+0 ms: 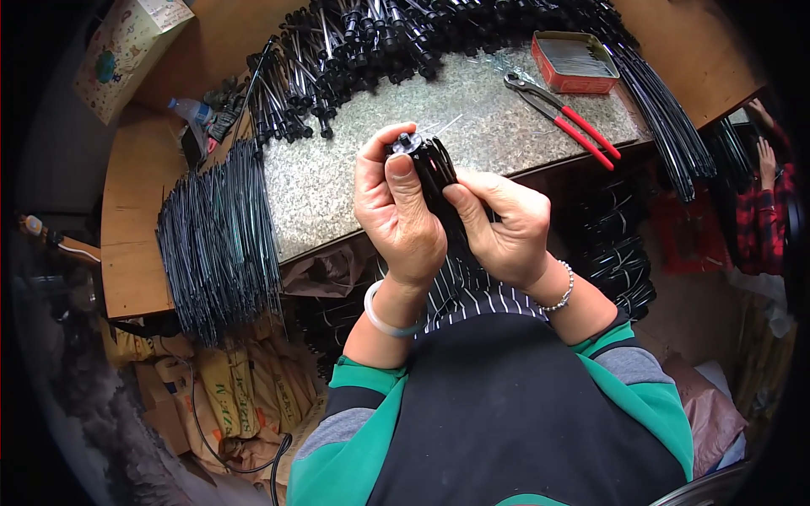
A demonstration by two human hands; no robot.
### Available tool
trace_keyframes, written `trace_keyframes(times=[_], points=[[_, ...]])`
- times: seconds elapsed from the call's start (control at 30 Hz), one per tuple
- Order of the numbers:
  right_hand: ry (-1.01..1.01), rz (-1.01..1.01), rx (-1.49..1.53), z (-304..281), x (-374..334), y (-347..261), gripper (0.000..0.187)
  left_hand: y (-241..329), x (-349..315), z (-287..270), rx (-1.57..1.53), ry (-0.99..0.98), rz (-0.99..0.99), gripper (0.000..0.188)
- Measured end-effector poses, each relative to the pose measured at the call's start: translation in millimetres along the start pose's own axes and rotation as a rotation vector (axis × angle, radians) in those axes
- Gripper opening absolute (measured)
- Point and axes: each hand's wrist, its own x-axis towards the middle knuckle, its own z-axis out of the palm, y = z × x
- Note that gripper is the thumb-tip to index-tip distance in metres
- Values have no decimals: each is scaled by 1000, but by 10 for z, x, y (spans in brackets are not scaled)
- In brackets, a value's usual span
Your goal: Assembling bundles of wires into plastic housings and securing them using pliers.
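Over the near edge of the speckled worktop, both my hands are closed on one piece that looks like part of an umbrella frame. My left hand grips a round grey notched hub between thumb and fingers. Thin black ribs are bunched beside the hub and run down toward my lap. With thumb and forefinger, my right hand pinches these ribs near their upper ends. Fine bright wires stick out past the hub. My fingers hide how the ribs meet the hub.
Red-handled pliers lie right of my hands, near a red tin of thin wires. Black-ended metal shafts heap along the back. Black rods hang over the left edge, others at right. Another person's hand shows far right.
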Motion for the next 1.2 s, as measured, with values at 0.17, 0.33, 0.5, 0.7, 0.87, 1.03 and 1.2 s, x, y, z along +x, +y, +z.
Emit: trace_keyframes(times=[0.17,0.33,0.5,0.7,0.87,1.03,1.2], points=[[-65,82,116,-55,-17,-12,13,-9,-22,48,-19,78,42,36],[-42,19,-38,-38,15,-49,12,-37,-67,4,-86,-22,58,41],[-86,173,210,-72,84,16,8,-21,43,-103,-162,-195,-71,45],[-103,451,745,-93,27,78,7,-43,30,-135,-223,-232,-32,41],[-95,400,570,-64,-13,76,7,-91,5,-131,-236,-232,-7,38],[-100,310,408,-60,17,52,5,-96,-23,-95,-178,-206,9,38],[-51,48,63,-29,46,76,6,-163,-35,-46,-125,-121,78,37]])
